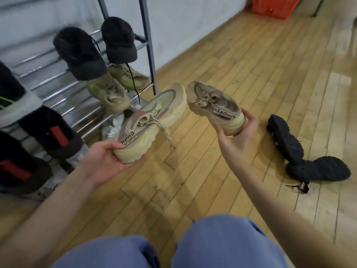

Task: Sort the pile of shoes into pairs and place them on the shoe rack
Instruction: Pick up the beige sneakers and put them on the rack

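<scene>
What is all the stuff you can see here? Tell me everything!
beige sneakers: 2, beige with pink, one held in each hand above the floor
black shoes: 2, black, soles up on the floor at right
black sneakers: 2, black, upper rack shelf
olive sneakers: 2, olive-tan, lower shelf
dark shoes with red: several, rack's left side
shoe rack: 1, grey metal, left
orange crate: 1, top right
left hand: 1, gripping a heel
right hand: 1, gripping a heel
knees: 2, blue trousers, bottom
</scene>
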### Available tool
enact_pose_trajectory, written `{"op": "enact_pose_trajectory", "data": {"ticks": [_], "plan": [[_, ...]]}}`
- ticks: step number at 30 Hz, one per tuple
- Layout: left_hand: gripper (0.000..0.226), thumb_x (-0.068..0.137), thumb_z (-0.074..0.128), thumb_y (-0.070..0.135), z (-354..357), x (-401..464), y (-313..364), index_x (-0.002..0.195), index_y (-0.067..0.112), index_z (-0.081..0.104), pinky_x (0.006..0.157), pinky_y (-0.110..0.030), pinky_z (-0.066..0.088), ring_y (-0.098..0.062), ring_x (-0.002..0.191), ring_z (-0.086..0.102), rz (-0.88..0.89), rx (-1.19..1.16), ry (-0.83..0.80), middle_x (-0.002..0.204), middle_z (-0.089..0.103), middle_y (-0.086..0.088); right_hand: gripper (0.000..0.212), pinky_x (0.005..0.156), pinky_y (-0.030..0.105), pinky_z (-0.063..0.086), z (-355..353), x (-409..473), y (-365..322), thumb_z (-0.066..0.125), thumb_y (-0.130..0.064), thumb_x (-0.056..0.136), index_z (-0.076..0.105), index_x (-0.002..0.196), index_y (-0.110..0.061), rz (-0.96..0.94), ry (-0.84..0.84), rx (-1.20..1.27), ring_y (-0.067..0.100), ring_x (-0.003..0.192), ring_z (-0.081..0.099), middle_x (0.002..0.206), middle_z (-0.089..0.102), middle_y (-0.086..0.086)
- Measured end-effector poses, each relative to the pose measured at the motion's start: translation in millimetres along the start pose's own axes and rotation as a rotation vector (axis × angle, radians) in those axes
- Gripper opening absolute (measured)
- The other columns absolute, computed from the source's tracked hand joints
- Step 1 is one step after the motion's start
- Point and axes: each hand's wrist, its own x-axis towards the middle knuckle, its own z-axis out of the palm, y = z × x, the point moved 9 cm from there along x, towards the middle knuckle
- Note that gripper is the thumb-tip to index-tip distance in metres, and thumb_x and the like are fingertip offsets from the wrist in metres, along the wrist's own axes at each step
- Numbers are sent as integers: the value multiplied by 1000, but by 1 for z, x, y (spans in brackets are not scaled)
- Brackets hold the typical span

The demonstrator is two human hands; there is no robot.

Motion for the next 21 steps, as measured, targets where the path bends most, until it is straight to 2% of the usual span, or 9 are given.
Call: {"op": "enact_pose_trajectory", "data": {"ticks": [3,7,10,12,14,16,19,21], "plan": [[92,42,71,0,27,-13,29,131,6,48,78,-49,57,-35,110,64,76,3,-41,125,64,-19,70,91,48,49,10,12,-29,82,-36,73,37,125,-18,-55,73,99,27,114,53,123,45,12],[66,62,54,-1,71,-36,81,128,3,50,92,-52,51,-32,115,62,247,64,-53,125,64,-15,70,94,53,47,28,33,-77,82,-20,73,37,122,2,-118,191,282,39,116,49,123,40,26],[55,69,46,-1,92,-54,116,123,3,54,98,-53,47,-35,118,59,351,15,-70,126,63,-17,67,96,59,43,40,48,-110,81,-18,74,35,121,-6,-211,257,372,47,119,45,121,37,23],[56,68,47,-1,95,-65,138,124,2,54,92,-52,51,-36,114,61,414,-33,-53,125,64,-18,66,97,60,42,46,56,-126,81,-15,73,35,120,-8,-263,281,411,47,119,44,121,37,19],[60,69,49,-1,93,-78,159,129,2,49,94,-51,50,-36,113,62,500,-40,-21,126,63,-19,65,99,56,42,54,62,-142,81,-12,73,37,119,2,-304,266,428,46,117,44,119,37,20],[55,75,47,-2,93,-92,180,129,3,49,98,-50,48,-33,111,64,593,-22,5,123,65,-17,67,101,48,43,66,68,-155,81,-12,72,38,116,12,-316,241,433,44,115,45,118,39,23],[39,85,44,-3,95,-109,212,121,7,52,98,-47,50,-25,108,66,745,35,80,120,67,-11,69,98,49,45,93,83,-173,83,-17,71,39,119,7,-294,182,461,38,114,49,119,42,23],[33,86,47,-2,96,-114,235,116,9,55,97,-45,50,-23,107,67,831,62,150,118,67,-10,70,96,45,47,114,96,-192,83,-23,72,39,121,2,-266,124,468,30,114,51,121,43,18]]}}
